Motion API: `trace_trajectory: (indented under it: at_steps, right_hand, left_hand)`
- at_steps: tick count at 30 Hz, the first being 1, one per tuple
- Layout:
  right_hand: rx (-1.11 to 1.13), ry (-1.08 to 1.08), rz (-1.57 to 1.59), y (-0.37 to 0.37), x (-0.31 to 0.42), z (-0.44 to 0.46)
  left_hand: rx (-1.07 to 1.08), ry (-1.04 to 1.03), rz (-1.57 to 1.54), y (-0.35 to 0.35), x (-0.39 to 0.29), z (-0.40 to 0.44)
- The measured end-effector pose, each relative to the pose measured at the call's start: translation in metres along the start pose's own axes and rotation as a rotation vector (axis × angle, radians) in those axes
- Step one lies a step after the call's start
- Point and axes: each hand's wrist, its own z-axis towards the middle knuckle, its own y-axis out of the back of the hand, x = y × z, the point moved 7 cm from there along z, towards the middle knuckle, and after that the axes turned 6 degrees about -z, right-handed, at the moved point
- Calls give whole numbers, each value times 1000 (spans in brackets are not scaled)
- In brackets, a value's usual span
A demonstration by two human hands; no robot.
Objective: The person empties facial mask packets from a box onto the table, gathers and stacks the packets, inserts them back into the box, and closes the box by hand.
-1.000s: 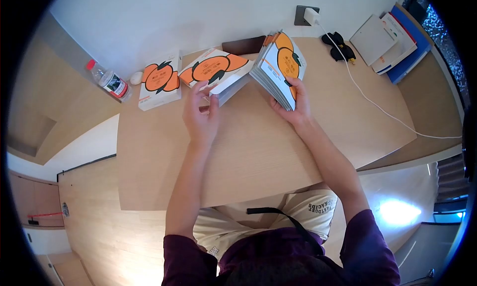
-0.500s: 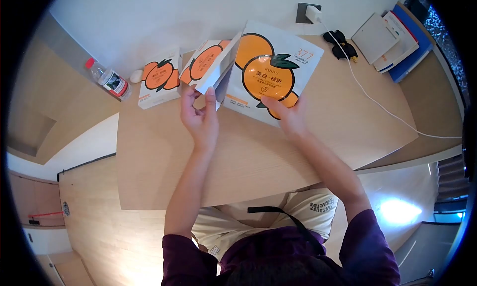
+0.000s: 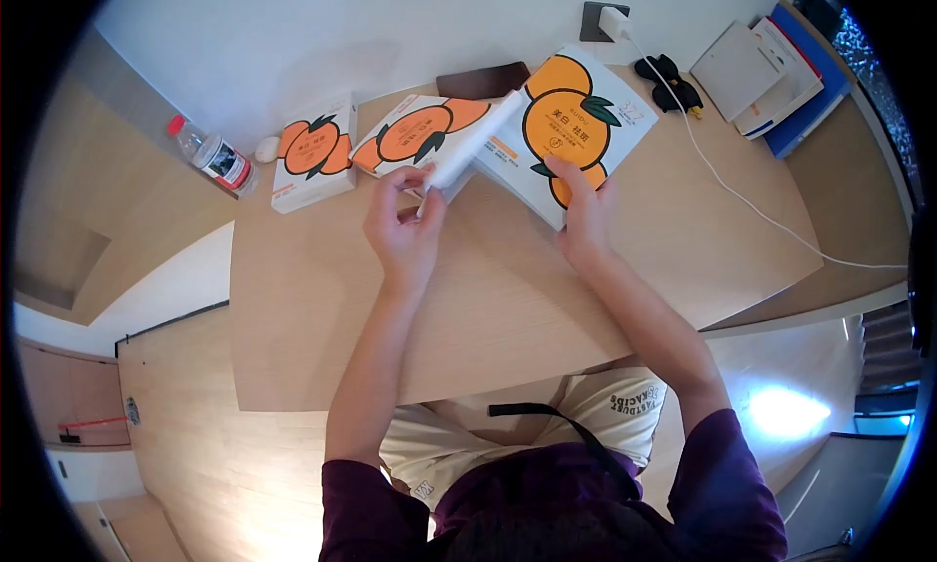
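My left hand [image 3: 405, 225] pinches the open end flap of a white box [image 3: 415, 132] with orange fruit printed on it, lying tilted on the desk. In my right hand [image 3: 584, 206] is a stack of white packets [image 3: 566, 127] with the same orange fruit print, thumb on top. The packets' left edge is right at the box's open side; whether any part is inside is hidden by the flap. A second, upright-printed box [image 3: 314, 150] lies to the left, its flaps shut.
A bottle with a red cap [image 3: 220, 160] and a small white round object [image 3: 266, 150] are at the left. A dark brown case [image 3: 481, 83] lies behind the box. Sunglasses [image 3: 670, 85], a white cable [image 3: 727, 186] and books [image 3: 781, 83] are at the right.
The packets swung up from a narrow fanned stack to face me, then tilted and moved slightly right. The box's raised flap side dropped lower after lifting, uncovering the brown case again.
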Motion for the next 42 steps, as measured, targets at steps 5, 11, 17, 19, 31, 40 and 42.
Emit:
trace_trajectory:
  at_steps: [5,11,17,19,31,40,42]
  right_hand:
    - [43,-21,-56,-3,-1,-4]
    - [82,-36,-41,-10,-4,-13]
    - [210,43,-111,-13,0,-9]
    - [200,58,-171,-12,-1,-10]
    - [387,-185,-340,-24,-41,-23]
    - [285,9,-306,-19,-40,-12]
    - [290,169,-325,-20,-35,-12]
  left_hand:
    - [-13,-11,-45,-3,-3,-1]
    - [-25,-55,-80,-6,-6,-3]
    - [-47,14,-148,-7,-3,-2]
    - [-37,10,-150,-7,-2,-3]
    - [204,-181,103,-33,-5,-22]
    - [249,-2,-48,-42,-5,-28]
    - [265,-9,-76,-46,-3,-31]
